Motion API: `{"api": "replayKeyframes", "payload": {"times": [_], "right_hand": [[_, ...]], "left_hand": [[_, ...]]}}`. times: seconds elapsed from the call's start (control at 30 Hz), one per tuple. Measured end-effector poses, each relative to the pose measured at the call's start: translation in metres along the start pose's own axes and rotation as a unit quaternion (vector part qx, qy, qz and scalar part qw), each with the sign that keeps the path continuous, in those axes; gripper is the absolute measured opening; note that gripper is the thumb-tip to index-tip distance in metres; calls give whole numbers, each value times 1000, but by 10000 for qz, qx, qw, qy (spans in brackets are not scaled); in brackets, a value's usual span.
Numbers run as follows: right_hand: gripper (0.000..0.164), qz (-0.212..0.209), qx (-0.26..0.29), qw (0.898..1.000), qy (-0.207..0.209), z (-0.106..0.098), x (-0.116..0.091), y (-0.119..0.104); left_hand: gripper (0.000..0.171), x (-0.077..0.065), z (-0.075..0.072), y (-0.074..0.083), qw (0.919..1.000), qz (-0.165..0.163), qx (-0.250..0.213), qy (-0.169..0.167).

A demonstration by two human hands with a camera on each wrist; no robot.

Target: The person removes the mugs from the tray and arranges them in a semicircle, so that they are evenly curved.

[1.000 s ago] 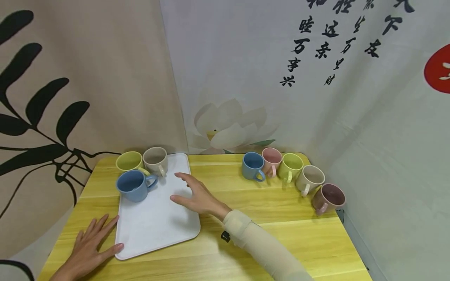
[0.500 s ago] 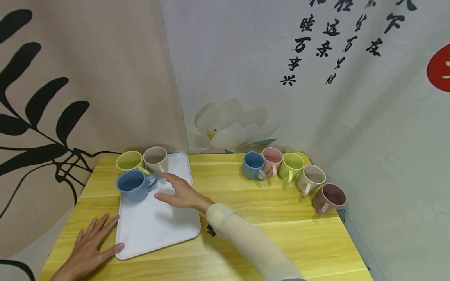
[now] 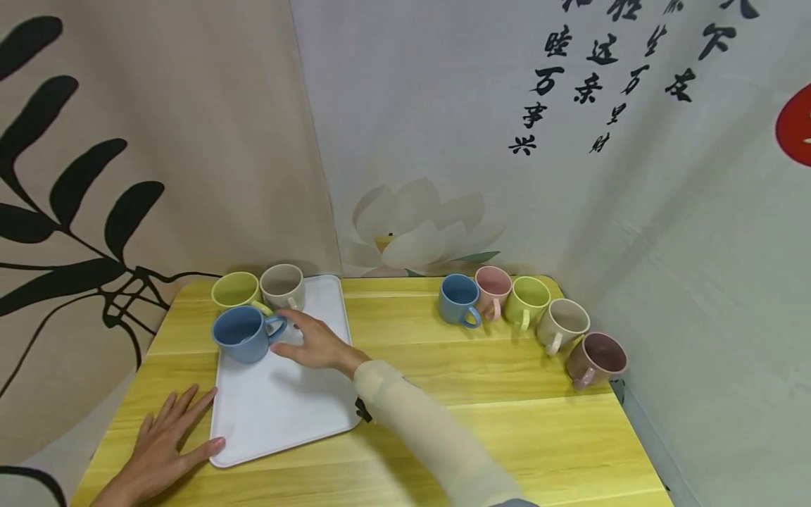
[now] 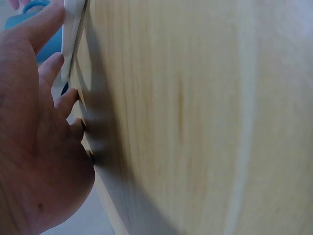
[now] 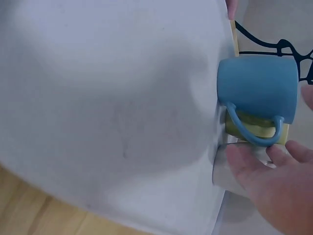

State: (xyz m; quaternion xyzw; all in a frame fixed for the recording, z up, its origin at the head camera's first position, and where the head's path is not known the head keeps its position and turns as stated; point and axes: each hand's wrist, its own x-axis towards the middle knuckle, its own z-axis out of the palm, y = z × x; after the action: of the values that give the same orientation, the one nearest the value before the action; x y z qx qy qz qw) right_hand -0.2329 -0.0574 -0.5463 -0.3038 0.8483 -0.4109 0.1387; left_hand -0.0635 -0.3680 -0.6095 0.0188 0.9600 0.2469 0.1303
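Note:
On the left of the table lies a white tray. A blue mug stands on it, its handle pointing right. My right hand reaches over the tray, thumb and fingers spread on either side of that handle. In the right wrist view, the fingertips are right at the handle, not curled round it. Behind the blue mug are a yellow-green mug and a light grey mug. My left hand rests on the table with fingers spread, its thumb and index fingertip at the tray's left edge.
Toward the back right, several mugs stand in a curved row: blue, pink, yellow-green, cream and mauve, the last near the table's right edge. A printed curtain hangs behind the wooden table.
My right hand has moved left across the tray until its fingertips reach the blue mug's handle. My left hand and the mugs have stayed put.

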Motion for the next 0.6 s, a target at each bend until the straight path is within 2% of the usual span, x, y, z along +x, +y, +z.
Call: {"api": "replayKeyframes", "payload": {"times": [0.13, 0.4, 0.5, 0.6], "right_hand": [[74, 2, -13, 10000, -5, 6, 7, 1], [65, -447, -199, 9987, 160, 15, 13, 2], [57, -355, -46, 9992, 177, 19, 12, 2], [47, -77, 362, 9992, 163, 25, 12, 2]], "left_hand": [[106, 1, 0, 0, 10000, -9, -30, -9], [106, 1, 0, -2, 10000, -5, -43, -24], [105, 1, 0, -2, 10000, 1, -54, -24], [105, 0, 0, -2, 10000, 15, -80, -13]]}}
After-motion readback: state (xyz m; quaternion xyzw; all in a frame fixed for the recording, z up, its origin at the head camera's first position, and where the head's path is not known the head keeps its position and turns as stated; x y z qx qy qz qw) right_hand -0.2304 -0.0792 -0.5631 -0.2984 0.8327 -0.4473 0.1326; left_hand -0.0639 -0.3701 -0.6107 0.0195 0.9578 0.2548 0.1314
